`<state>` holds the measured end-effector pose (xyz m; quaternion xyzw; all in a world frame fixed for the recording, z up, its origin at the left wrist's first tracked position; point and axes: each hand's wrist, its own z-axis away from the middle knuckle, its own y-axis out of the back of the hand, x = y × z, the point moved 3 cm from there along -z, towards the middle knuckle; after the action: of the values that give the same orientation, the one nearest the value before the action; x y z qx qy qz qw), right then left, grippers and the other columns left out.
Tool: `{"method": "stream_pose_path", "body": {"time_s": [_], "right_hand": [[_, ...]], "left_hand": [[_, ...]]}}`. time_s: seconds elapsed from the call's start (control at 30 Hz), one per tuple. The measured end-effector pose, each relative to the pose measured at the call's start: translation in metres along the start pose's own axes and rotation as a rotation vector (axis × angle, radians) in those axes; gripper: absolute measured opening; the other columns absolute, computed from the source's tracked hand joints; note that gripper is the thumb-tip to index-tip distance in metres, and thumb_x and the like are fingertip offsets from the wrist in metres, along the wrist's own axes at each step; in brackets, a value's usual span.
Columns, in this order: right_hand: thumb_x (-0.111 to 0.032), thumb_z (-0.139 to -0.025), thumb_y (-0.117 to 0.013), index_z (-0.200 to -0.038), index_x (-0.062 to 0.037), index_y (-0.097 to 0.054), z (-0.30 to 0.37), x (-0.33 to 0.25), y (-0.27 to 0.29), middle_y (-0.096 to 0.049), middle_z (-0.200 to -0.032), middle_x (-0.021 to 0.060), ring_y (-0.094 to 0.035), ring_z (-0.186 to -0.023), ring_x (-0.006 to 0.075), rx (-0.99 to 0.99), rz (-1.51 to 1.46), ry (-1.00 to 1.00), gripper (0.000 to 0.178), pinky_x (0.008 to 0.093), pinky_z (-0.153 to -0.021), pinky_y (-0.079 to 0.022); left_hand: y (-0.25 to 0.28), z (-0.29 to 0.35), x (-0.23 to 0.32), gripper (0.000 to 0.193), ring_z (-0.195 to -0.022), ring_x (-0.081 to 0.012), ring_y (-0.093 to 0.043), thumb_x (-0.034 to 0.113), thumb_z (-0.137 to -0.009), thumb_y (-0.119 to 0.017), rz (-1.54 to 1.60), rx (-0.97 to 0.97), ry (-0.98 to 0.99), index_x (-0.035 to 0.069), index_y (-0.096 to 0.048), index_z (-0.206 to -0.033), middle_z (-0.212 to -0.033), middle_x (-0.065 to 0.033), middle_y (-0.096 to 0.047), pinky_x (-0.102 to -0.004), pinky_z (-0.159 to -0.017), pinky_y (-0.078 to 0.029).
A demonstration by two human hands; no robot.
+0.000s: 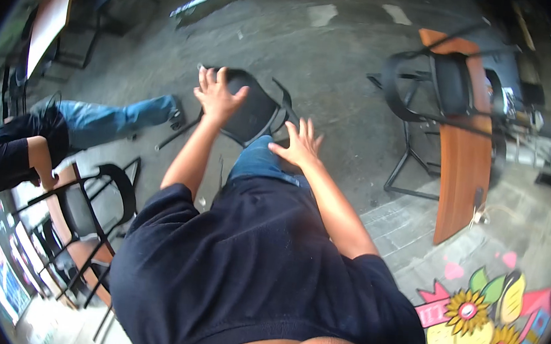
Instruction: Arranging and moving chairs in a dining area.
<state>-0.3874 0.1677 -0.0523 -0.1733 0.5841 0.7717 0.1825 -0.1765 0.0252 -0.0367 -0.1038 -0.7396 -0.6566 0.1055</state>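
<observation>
A black chair (247, 111) with a dark seat and thin legs stands on the grey floor just in front of my legs. My left hand (219, 97) is stretched out over the left part of its seat, fingers spread, holding nothing. Lower and to the right, my right hand (299, 145) reaches out beside the chair's near right side, its fingers apart and bare. Whether either hand touches the chair, I cannot tell. Part of the seat is hidden behind my left hand.
Another person (19, 147) in a dark top and blue jeans bends at the left. Close to them is a black-framed chair (83, 210). On the right, a black chair (450, 83) is by a long brown table (465, 170). Painted sunflowers (468, 311) show at lower right.
</observation>
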Motion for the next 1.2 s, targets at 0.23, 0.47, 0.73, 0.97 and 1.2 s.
{"method": "stream_pose_path", "body": {"time_s": [0.23, 0.47, 0.73, 0.97, 1.2], "right_hand": [[-0.016, -0.080, -0.056, -0.076, -0.0035, -0.066, -0.160, -0.043, -0.026, -0.059, -0.086, 0.0154, -0.066, -0.065, 0.0292, -0.163, 0.670, 0.227, 0.017, 0.0383, -0.056, -0.054], [-0.014, -0.084, -0.053, -0.099, -0.0102, -0.062, -0.167, -0.012, 0.022, -0.058, -0.083, 0.0203, -0.063, -0.066, 0.0349, -0.393, 0.612, 0.307, 0.018, 0.0438, -0.058, -0.051], [-0.009, -0.081, -0.052, -0.100, -0.0121, -0.055, -0.162, -0.023, 0.027, -0.057, -0.066, 0.0181, -0.061, -0.064, 0.0358, -0.421, 0.444, 0.438, 0.020, 0.0447, -0.055, -0.050], [-0.012, -0.079, -0.057, -0.098, -0.0128, -0.054, -0.114, -0.002, 0.039, -0.057, -0.060, 0.0163, -0.061, -0.057, 0.0354, -0.441, 0.352, 0.372, 0.020, 0.0445, -0.050, -0.050], [-0.006, -0.072, -0.062, -0.072, -0.0029, -0.060, -0.037, 0.065, 0.047, -0.061, -0.063, 0.0085, -0.059, -0.057, 0.0198, 0.145, -0.249, -0.222, 0.003, 0.0315, -0.055, -0.045]], "left_hand": [[-0.101, 0.194, -0.241, 0.095, -0.125, -0.0365, -0.038, 0.061, -0.066, -0.066, -0.100, -0.817, 1.016, 0.018, -0.025, -0.141, -0.142, -0.0193, -0.028, -0.0558, -0.093, -0.037], [-0.094, 0.259, -0.176, 0.099, -0.123, -0.0416, -0.038, 0.053, -0.072, -0.067, 1.628, -0.778, 1.727, 0.027, -0.006, -0.145, -0.147, -0.0179, -0.021, -0.0588, -0.091, -0.037], [-0.169, 0.088, -0.197, 0.071, -0.131, -0.0307, -0.028, 0.031, -0.072, -0.070, 1.299, -0.194, 0.666, 0.007, -0.037, -0.130, -0.141, -0.0128, -0.032, -0.0438, -0.105, -0.025], [-0.188, -0.048, -0.146, 0.075, -0.114, -0.0226, -0.046, 0.037, -0.072, -0.074, 1.316, -0.144, 0.910, 0.010, -0.036, -0.130, -0.121, -0.0102, -0.052, -0.0471, -0.092, -0.035], [-0.206, -0.083, -0.052, 0.032, -0.064, -0.0081, -0.044, 0.031, -0.079, -0.069, 1.331, -0.479, 0.542, 0.008, -0.057, -0.060, -0.063, 0.0025, -0.052, -0.0256, -0.061, -0.034]]}}
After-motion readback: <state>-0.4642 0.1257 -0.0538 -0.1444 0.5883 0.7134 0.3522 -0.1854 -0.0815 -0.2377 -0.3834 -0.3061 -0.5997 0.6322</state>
